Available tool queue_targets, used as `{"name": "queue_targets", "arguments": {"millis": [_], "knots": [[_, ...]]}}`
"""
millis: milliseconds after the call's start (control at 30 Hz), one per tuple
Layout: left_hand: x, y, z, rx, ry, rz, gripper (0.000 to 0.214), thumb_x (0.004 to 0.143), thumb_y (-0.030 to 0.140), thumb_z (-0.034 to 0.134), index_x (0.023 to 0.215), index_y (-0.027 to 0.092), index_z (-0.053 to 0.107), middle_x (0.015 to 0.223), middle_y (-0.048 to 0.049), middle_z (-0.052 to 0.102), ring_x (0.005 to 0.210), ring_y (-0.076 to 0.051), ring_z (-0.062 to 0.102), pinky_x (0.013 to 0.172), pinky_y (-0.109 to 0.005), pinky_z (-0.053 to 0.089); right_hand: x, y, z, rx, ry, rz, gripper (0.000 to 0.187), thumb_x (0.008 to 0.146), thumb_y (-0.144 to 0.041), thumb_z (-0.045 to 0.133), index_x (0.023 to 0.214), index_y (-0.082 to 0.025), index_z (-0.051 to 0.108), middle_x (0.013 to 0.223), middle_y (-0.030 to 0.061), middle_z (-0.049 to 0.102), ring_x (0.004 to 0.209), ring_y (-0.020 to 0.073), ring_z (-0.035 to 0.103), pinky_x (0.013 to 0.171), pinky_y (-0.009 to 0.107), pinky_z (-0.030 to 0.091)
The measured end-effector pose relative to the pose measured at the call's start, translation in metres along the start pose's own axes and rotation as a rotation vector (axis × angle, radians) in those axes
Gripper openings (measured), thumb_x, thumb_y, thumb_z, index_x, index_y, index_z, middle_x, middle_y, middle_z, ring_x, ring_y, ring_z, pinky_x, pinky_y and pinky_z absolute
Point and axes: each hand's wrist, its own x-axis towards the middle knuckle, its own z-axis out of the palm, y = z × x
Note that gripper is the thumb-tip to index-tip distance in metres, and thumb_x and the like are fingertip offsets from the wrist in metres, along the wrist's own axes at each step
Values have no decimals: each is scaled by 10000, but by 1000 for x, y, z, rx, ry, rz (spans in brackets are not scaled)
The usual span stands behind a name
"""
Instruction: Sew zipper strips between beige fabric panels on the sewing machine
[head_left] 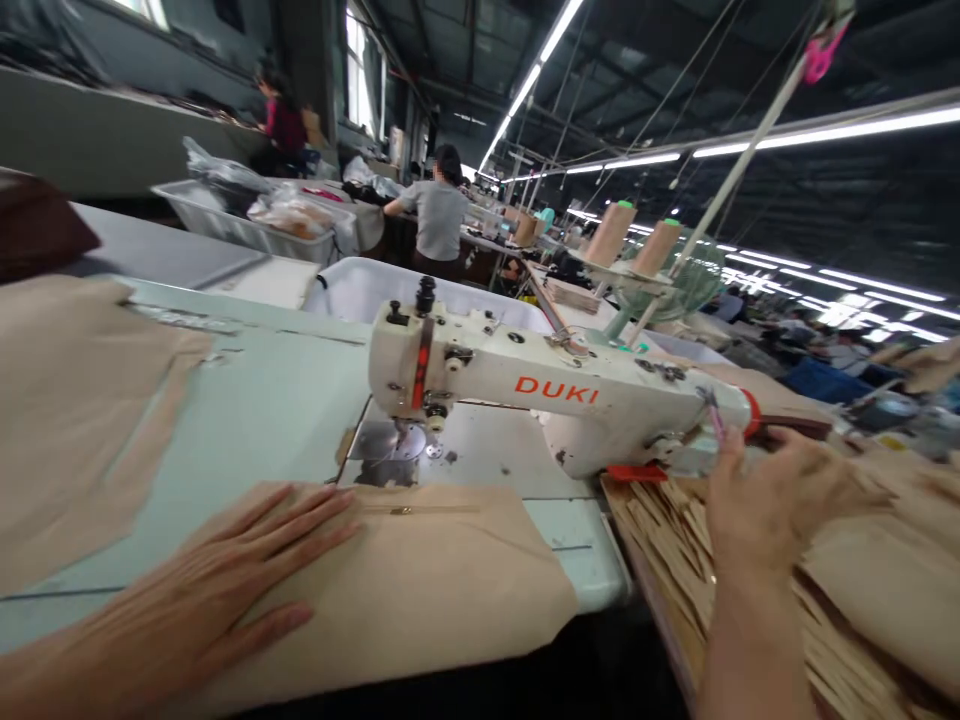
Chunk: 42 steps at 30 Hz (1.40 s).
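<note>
Beige flat fabric panel (450, 590), draped over the front edge of the pale-green sewing table (277, 390) near its right front corner, and the left hand (255, 550) is pressed flat on it, fingers nearly together! Right hand (772, 490) is up, fingertips at a slim pink-and-grey tool (718, 422), can't tell if it's gripped; behind the panel, the white metal sewing machine (495, 360); past the table's right edge, narrow beige strips (675, 520)

Ceiling tubes (825, 132) bright | roof (465, 75) dim | window (358, 80) blown out | edges stretched
</note>
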Motion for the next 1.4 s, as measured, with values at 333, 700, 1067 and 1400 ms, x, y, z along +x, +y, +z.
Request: {"name": "queue_targets", "arguments": {"millis": [333, 700, 1067, 1400], "knots": [[32, 30, -18, -32, -7, -209, 391, 946, 415, 600, 1298, 246, 628, 1442, -75, 548, 1382, -328, 452, 1158, -506, 373, -182, -82, 9, 627, -929, -221, 144, 902, -306, 584, 809, -209, 534, 961, 61, 612, 960, 259, 535, 874, 395, 399], [68, 70, -21, -476, 53, -203, 169, 970, 252, 605, 814, 188, 611, 763, 17, 641, 704, -137, 615, 654, -229, 456, -169, -91, -41, 1270, -1331, 37, 355, 944, -515, 603, 813, -193, 530, 995, 60, 677, 922, 178, 623, 805, 261, 461], [33, 96, -53, -125, 148, 299, 286, 1050, 134, 358, 1150, 224, 611, 862, -31, 686, 789, -166, 631, 788, -280, 501, -174, -103, -77, 1118, -1332, -324, 120, 964, -290, 620, 967, -254, 735, 991, 12, 671, 976, 154, 615, 881, 253, 464], [19, 104, -61, -318, -29, 101, 407, 970, -13, 286, 1097, 222, 593, 853, -12, 597, 726, -151, 578, 717, -236, 458, -195, -96, -84, 1163, -1716, -23, 479, 1014, -618, 353, 843, -196, 502, 787, -5, 425, 748, 132, 420, 709, 240, 401]]}}
